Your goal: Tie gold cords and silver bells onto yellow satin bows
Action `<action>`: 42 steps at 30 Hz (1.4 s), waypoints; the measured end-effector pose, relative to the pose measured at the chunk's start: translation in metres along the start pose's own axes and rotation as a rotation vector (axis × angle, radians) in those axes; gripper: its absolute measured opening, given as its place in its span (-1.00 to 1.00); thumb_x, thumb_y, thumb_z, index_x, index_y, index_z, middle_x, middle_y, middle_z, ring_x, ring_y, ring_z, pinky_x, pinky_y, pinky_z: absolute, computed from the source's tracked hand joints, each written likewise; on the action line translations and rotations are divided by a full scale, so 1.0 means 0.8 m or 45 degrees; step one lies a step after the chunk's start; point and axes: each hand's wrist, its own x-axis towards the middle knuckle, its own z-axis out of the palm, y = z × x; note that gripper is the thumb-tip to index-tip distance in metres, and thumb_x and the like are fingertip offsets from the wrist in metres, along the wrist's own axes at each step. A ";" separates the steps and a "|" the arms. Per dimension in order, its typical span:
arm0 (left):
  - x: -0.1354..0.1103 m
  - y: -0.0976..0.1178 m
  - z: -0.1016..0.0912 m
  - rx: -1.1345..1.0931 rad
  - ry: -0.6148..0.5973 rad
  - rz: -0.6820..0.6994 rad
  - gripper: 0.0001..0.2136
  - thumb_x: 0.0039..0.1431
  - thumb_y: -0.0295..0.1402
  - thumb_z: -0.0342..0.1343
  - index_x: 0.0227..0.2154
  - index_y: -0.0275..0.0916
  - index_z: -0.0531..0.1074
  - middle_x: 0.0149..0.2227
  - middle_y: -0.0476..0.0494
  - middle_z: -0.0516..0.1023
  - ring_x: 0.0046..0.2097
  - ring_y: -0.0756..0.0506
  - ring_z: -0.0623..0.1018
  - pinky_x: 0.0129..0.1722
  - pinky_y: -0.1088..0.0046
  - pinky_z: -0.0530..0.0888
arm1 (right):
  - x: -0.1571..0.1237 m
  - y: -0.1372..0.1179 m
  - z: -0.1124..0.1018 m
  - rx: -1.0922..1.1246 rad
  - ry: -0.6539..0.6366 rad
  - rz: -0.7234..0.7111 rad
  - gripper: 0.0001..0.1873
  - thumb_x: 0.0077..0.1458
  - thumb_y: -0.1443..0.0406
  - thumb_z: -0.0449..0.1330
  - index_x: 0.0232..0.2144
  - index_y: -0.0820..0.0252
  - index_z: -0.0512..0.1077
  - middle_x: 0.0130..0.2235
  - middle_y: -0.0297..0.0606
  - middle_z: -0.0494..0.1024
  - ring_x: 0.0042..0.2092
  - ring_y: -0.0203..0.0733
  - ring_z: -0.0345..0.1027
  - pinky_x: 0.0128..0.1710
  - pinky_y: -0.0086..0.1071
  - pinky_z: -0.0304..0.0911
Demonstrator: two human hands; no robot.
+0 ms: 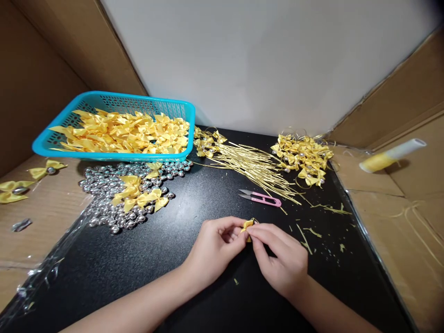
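My left hand (215, 247) and my right hand (280, 259) meet low over the black table (145, 263), both pinched on one small yellow ribbon bow (247, 225) held between their fingertips. Most of the bow is hidden by the fingers. Just beyond the hands lie pink thread snips (261, 198). A heap of silver bells (114, 199) with a few loose yellow bows (138, 194) on top sits to the left.
A blue basket (45, 144) full of yellow bows stands at the back left. Gold cords (249, 162) fan out behind the snips, with finished bows (305, 155) at the back right. A spool of yellow thread (388, 157) lies on cardboard at right. Cardboard walls close both sides.
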 end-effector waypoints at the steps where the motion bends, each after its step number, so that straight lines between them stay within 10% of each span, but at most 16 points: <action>1: 0.000 0.000 0.000 -0.006 -0.001 0.001 -0.80 0.10 -0.30 0.18 -0.27 -0.30 0.57 -0.44 -0.09 0.57 -0.42 -0.01 0.46 -0.37 0.52 0.41 | -0.001 0.000 0.000 -0.017 -0.005 -0.014 -0.70 0.04 0.61 0.11 -0.27 0.23 0.50 -0.36 -0.16 0.61 -0.31 -0.20 0.54 -0.23 -0.39 0.49; 42: -0.002 -0.001 -0.001 0.178 0.034 0.084 -0.73 0.19 -0.28 0.11 -0.10 -0.22 0.55 -0.31 -0.13 0.65 -0.38 -0.06 0.53 -0.38 0.46 0.49 | -0.002 0.006 -0.006 0.141 -0.110 0.335 -0.84 0.10 0.49 0.11 -0.48 0.23 0.38 -0.50 -0.29 0.43 -0.46 -0.32 0.32 -0.47 -0.48 0.24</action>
